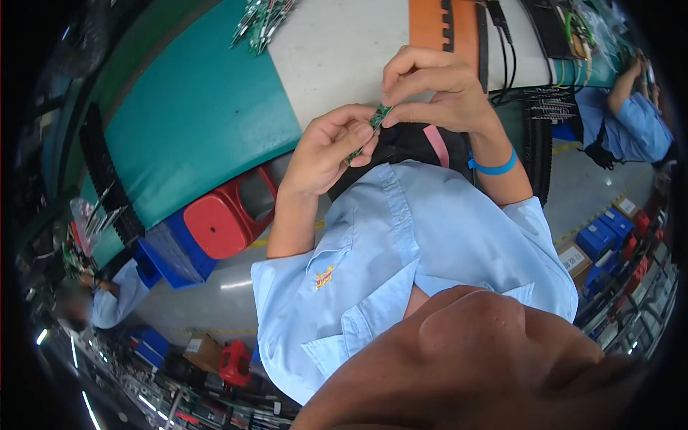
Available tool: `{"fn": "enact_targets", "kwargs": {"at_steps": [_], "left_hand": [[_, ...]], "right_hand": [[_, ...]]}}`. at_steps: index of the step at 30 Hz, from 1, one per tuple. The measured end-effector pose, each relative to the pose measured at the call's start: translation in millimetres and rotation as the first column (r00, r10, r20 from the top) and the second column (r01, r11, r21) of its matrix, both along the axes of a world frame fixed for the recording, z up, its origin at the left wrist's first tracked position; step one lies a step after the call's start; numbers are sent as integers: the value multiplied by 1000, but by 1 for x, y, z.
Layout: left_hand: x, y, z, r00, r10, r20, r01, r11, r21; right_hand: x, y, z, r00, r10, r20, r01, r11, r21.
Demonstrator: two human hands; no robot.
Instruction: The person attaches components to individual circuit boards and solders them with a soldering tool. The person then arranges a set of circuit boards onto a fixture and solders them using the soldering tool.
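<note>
A narrow green circuit board is held in front of my body, tilted, near the table's front edge. My left hand is closed around its lower part, thumb on top, and the fingers hide some of it. My right hand pinches at the upper end with thumb and forefinger; a blue band circles that wrist. Any small part between the right fingertips cannot be made out. A pile of similar thin boards lies on the table beyond my hands.
The table has a green mat, a white surface and an orange panel. Black cables hang at the right. A red stool and blue bin stand left. Other people work at both sides.
</note>
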State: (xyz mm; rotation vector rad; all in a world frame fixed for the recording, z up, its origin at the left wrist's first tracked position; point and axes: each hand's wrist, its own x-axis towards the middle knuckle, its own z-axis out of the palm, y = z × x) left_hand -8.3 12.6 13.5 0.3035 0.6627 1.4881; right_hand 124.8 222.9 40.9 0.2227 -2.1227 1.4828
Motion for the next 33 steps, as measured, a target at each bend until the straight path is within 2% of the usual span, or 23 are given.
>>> {"fn": "enact_targets", "kwargs": {"at_steps": [3,4,5,6,8,10,12,15,18,20,22,23,28,30,31,33], "left_hand": [[0,0,-6,999,16,-50,-14,999,30],[0,1,-6,998,19,-62,-16,999,38],[-1,3,-6,998,58,-29,-57,997,55],[-1,4,-6,995,99,5,-99,993,69],[-1,5,-5,985,161,56,-166,982,86],[-1,7,-4,979,190,72,-197,976,96],[-1,8,-5,975,211,73,-217,971,102],[-1,8,-6,969,239,61,-244,966,88],[-3,10,-7,959,284,27,-285,957,54],[-5,14,-6,954,301,3,-301,952,49],[-9,15,-3,948,317,-37,-315,948,47],[-9,17,-2,948,316,-44,-314,948,50],[-10,23,0,935,340,-97,-335,940,63],[-10,26,1,937,340,-82,-336,940,58],[-11,27,1,939,336,-66,-333,941,57],[-17,21,0,938,343,-52,-341,939,44]], "right_hand": [[4,1,-2,999,-42,21,44,996,-75],[2,-1,-5,997,-81,2,75,913,-401],[0,-3,-8,987,-152,-53,75,726,-684],[-3,0,-12,967,-237,-94,51,541,-839],[-7,15,-18,926,-368,-82,61,360,-931],[-9,32,-26,889,-455,-47,89,272,-958],[-10,47,-29,855,-517,-22,120,240,-963],[-4,62,-31,789,-614,-10,199,271,-942],[15,66,-28,658,-748,-85,371,421,-828],[41,61,-26,571,-809,-140,566,511,-647],[67,58,-32,534,-844,-56,753,505,-421],[76,57,-32,469,-883,-1,874,464,-147],[79,63,-34,520,-841,150,852,498,-161],[71,63,-29,586,-805,-93,717,568,-404],[65,60,-24,602,-794,-83,702,576,-419],[52,44,-10,680,-674,-290,445,694,-566]]}}
